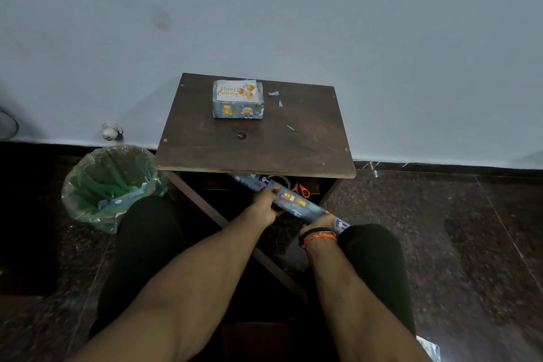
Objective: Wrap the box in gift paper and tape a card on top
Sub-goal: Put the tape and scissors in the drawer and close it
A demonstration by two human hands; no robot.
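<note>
Box point(238, 100) on table point(264, 150), scraps point(273, 93) beside

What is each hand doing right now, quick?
Left hand: closed around the roll of gift paper, near its middle.
Right hand: gripping the same roll nearer its close end; fingers mostly hidden.

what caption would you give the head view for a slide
Wrapped box with birthday card sits on the table while both hands grip the gift paper roll below it.
</note>
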